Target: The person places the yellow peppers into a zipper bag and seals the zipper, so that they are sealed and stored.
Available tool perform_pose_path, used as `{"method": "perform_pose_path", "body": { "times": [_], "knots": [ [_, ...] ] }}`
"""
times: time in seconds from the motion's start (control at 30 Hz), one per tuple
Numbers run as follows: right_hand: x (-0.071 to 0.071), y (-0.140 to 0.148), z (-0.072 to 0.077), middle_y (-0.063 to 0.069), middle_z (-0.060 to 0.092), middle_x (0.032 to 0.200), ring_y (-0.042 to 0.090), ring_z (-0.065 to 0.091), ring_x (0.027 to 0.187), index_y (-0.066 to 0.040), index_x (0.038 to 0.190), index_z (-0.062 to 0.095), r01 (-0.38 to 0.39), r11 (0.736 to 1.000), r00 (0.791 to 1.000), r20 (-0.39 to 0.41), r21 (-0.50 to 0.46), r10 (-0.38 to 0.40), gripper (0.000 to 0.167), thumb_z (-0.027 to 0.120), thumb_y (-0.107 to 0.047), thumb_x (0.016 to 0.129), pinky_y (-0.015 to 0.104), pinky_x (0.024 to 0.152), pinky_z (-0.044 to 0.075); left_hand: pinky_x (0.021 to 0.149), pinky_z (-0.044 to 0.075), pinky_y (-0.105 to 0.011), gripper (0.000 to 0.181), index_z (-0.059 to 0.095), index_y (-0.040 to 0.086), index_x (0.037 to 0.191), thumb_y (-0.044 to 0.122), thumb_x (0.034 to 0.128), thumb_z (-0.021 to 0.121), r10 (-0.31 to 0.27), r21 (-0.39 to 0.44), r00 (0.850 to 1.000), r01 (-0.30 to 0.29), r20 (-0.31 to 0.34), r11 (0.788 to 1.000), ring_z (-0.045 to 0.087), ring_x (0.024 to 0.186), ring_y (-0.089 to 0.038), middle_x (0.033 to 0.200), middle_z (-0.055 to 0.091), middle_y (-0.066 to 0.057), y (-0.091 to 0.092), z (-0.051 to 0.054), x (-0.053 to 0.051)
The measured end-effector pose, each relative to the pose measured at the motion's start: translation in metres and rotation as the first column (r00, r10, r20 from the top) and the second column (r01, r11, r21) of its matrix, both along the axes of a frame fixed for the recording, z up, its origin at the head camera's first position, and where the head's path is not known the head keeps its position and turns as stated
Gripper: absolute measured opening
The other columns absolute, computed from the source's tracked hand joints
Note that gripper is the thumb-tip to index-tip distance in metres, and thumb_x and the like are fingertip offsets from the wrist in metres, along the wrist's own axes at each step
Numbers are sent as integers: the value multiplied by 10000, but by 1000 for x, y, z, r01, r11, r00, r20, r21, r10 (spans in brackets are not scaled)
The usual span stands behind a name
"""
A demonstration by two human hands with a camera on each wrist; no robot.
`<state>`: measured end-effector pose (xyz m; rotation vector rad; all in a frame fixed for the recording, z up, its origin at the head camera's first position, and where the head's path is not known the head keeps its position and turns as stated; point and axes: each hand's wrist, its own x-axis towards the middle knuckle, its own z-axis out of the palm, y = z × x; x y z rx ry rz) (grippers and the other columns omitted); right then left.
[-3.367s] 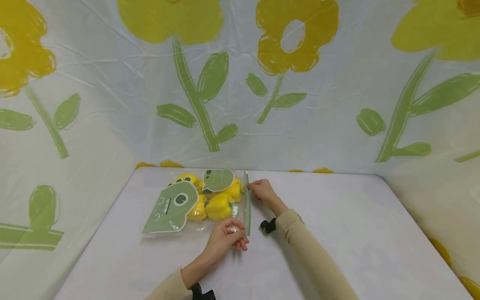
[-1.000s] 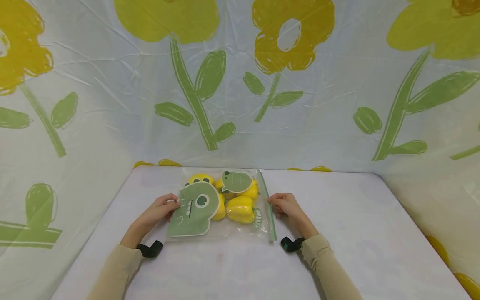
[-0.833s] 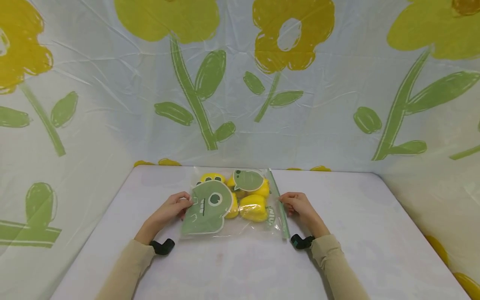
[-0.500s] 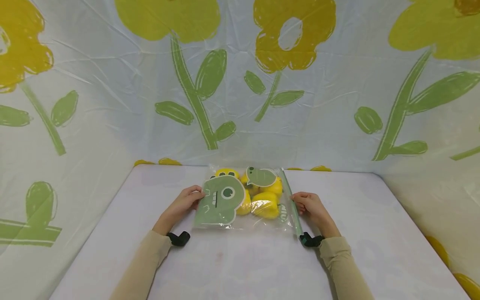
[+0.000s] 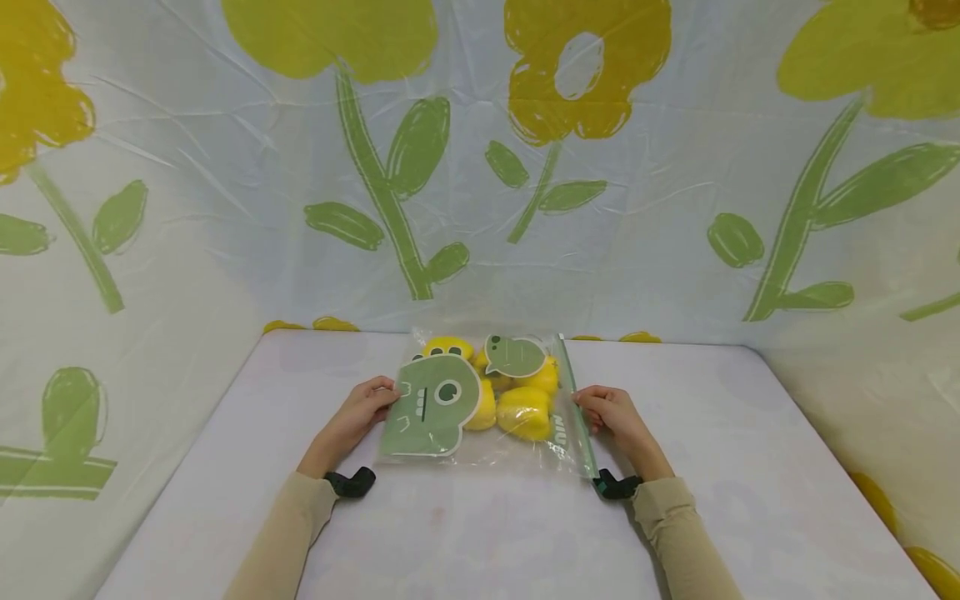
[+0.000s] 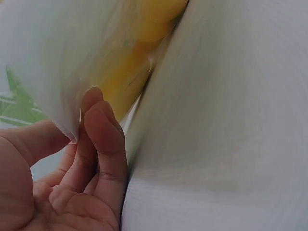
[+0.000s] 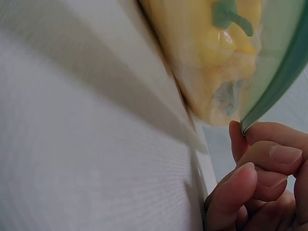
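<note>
A clear zip bag [image 5: 442, 429] with a green monster print lies across the middle of the white table, near its back. Several yellow bell peppers [image 5: 525, 413] show through the plastic. My left hand [image 5: 354, 421] pinches the bag's left edge between thumb and fingers; the left wrist view shows the plastic fold in that pinch. On the other side, my right hand [image 5: 621, 425] pinches the green zip strip [image 5: 576, 408] along the bag's right edge. A pepper's green stem [image 7: 233, 18] is visible in the right wrist view. Whether the bag's underside touches the table is unclear.
The white table [image 5: 480, 533] runs out to both sides of the bag. A cloth wall [image 5: 480, 208] printed with yellow flowers stands right behind the table and at its sides. A black wrist camera [image 5: 351, 483] sits on each wrist.
My left hand has gone from the bag's near right corner to its left edge. The bag has moved right with both hands, then slightly back left in the last half second.
</note>
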<state>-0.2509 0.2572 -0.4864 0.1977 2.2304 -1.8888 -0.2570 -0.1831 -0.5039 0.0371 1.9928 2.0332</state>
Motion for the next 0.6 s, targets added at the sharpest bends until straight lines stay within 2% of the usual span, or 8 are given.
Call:
{"method": "perform_pose_path", "body": {
  "times": [0.17,0.33,0.6],
  "knots": [
    [-1,1,-2,-21,423,576,136,429,549,18,992,664,15,1000,1000,8,-8,-14,175,650,-148,937,236,517,398,703,502,-237,164,527,-34,1080,104,993,545,4,4,1000,-4,-16,1000,574,886,-139,1046,602,-83,0,-1,0],
    [-1,1,-2,-17,423,586,138,423,559,12,983,669,14,1000,1000,4,1,-14,166,640,-146,941,236,521,403,699,505,-240,153,533,-21,1070,110,994,545,6,9,1000,-6,-2,1000,583,888,-145,1069,612,-97,0,0,1],
    [1,0,-1,-14,420,589,137,421,565,19,1000,667,13,1000,1000,-4,0,-13,169,627,-136,942,237,523,408,680,491,-234,142,529,-22,1070,102,998,529,0,-19,1000,0,-15,1000,576,863,-140,1069,616,-100,1,2,3]
  ]
}}
